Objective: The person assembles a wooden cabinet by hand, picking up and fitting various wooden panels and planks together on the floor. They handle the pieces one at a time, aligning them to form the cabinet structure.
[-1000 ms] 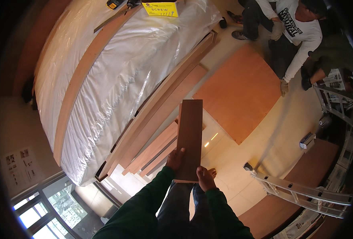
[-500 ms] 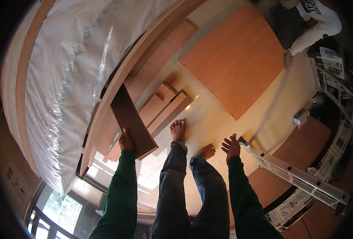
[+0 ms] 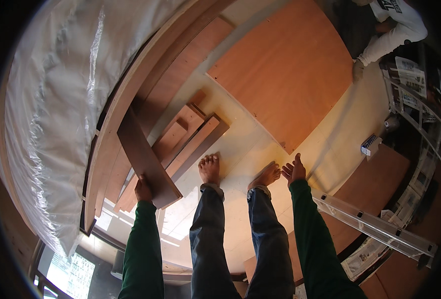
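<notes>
My left hand (image 3: 143, 189) grips the near-left edge of a narrow dark brown board (image 3: 148, 158). Two fingers show on the board's face; the rest of the grip is hidden behind it. The board slants away from me, its far end close to the long wooden rail (image 3: 112, 119) of a plastic-covered mattress (image 3: 63, 99). Out to the right, my right hand (image 3: 294, 170) hangs in the air with its fingers spread and holds nothing. It is nearest to the corner of a large reddish-brown panel (image 3: 285, 74).
Brown planks (image 3: 180, 130) lie stacked on the pale floor ahead of my left foot. To the right are an aluminium ladder (image 3: 375, 224), a small box (image 3: 370, 144) and a flat brown panel (image 3: 375, 174). At the far right a person in a white sleeve (image 3: 387, 44) touches the large panel.
My view has shifted, and the board in my left hand sits further left in the picture. My right foot has stepped forward. The right hand stays open near the large panel's corner.
</notes>
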`<state>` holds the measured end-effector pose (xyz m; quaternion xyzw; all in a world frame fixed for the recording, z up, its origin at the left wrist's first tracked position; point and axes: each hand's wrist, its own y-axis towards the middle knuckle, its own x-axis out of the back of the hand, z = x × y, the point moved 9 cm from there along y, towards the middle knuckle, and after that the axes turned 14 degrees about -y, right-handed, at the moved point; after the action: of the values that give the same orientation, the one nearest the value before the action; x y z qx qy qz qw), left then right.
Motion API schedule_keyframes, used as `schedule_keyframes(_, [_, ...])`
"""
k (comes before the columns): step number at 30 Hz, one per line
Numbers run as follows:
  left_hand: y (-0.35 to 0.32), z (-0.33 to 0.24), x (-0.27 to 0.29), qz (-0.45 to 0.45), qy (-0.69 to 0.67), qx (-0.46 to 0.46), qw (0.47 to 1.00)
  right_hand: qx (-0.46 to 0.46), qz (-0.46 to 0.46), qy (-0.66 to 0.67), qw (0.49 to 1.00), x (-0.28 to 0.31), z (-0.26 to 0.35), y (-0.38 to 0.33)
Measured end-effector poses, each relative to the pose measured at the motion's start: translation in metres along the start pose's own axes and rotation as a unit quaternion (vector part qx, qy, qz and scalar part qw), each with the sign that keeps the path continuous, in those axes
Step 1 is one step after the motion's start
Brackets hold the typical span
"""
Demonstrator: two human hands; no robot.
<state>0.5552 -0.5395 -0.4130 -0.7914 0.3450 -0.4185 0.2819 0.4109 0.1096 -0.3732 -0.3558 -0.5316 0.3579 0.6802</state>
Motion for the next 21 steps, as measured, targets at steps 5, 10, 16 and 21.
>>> schedule_keyframes(5, [-0.004,0.013,-0.006,-0.048,-0.067,-0.002,0.997,-0.029,0.015,-0.011,0.999,-0.001,-0.026,0.037])
schedule_keyframes(10, [-0.006,0.008,-0.018,-0.024,-0.061,-0.067,0.996,-0.051,-0.046,-0.009,0.998,0.038,-0.015,0.074])
schedule_keyframes(16, [-0.033,-0.013,0.000,-0.156,0.109,-0.057,0.980,0.009,-0.104,0.024,0.994,0.070,0.048,0.048])
schedule_keyframes(21, [-0.078,-0.099,0.000,-0.327,0.268,-0.266,0.867,0.005,-0.058,0.001,0.998,0.067,0.027,0.025])
